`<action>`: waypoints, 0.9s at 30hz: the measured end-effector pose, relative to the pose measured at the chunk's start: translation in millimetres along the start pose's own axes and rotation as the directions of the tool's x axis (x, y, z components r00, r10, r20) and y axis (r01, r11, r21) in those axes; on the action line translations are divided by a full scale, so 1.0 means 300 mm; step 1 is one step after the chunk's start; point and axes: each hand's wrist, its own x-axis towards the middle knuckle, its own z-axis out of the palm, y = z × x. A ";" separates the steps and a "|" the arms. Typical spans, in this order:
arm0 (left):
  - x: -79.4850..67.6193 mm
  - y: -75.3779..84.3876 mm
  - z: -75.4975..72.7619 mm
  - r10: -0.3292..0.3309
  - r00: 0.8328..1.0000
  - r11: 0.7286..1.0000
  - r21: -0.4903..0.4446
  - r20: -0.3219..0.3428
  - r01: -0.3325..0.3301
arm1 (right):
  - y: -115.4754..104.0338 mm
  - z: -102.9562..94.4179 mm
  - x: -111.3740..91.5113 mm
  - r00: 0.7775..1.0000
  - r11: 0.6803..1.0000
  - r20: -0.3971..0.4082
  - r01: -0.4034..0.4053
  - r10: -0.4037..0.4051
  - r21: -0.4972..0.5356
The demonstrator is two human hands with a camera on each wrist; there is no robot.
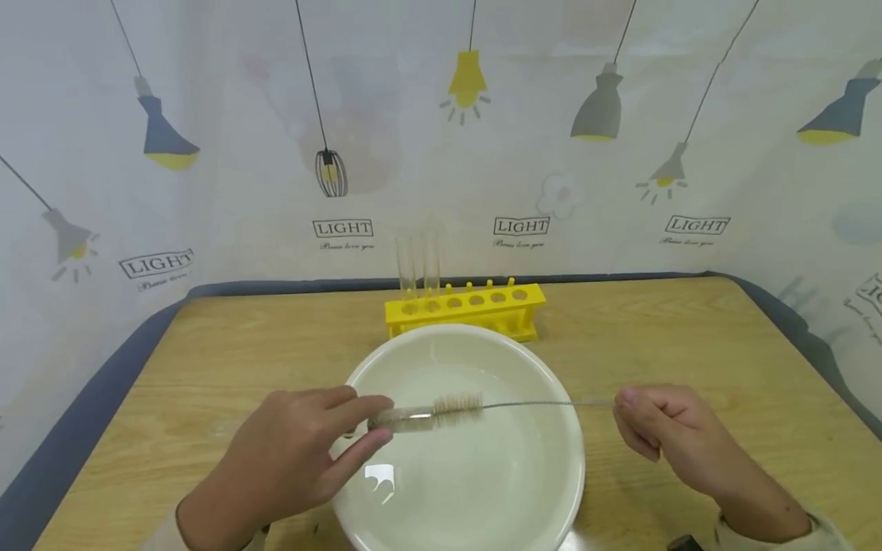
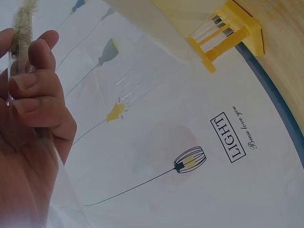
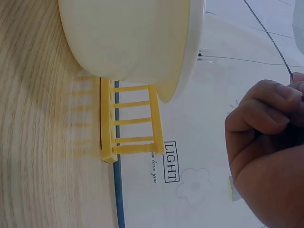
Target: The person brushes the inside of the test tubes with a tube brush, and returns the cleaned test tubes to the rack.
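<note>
My left hand [image 1: 296, 448] grips a clear glass test tube [image 1: 416, 418] over the left side of a white basin [image 1: 573, 467]. The tube's mouth points right. Part of a test tube brush sits inside it, and the rest of its pale bristles [image 1: 459, 409] show outside the mouth. From them a thin twisted wire handle [image 1: 537, 403] runs right, past the basin's rim. My right hand [image 1: 678, 436] pinches the far end of that wire. In the left wrist view, curled fingers [image 2: 40, 111] wrap the tube, with bristles at the top left.
Just behind the basin stands a yellow test tube rack [image 1: 465, 304] on the wooden table [image 1: 276, 344]. Two clear tubes [image 1: 431, 264] stand upright at its left end. A dark object [image 1: 684, 543] shows at the bottom edge near my right sleeve. A lamp-printed curtain [image 1: 427, 168] hangs behind.
</note>
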 end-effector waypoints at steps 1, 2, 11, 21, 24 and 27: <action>-0.001 0.001 0.000 -0.005 1.000 1.000 0.002 0.008 0.005 | 0.001 0.000 -0.001 1.000 1.000 0.003 -0.002 0.002 0.003; -0.002 0.001 0.000 -0.008 1.000 1.000 0.003 0.013 0.008 | 0.002 0.001 -0.002 1.000 1.000 0.004 -0.001 0.001 0.002; -0.003 0.001 0.004 -0.011 1.000 1.000 -0.012 0.012 0.011 | 0.000 -0.001 -0.002 1.000 1.000 0.002 -0.013 0.013 -0.021; 0.001 0.002 0.011 0.007 1.000 1.000 -0.009 -0.007 -0.007 | 0.003 -0.007 -0.007 0.997 1.000 0.072 -0.012 0.013 -0.011; 0.001 0.011 0.018 0.023 1.000 1.000 -0.018 -0.005 -0.023 | 0.007 0.000 -0.011 0.995 1.000 0.100 -0.012 0.012 -0.006; 0.000 0.020 0.024 0.031 0.999 0.999 -0.014 0.013 -0.031 | -0.008 0.016 -0.007 0.993 0.997 0.105 -0.055 0.061 -0.060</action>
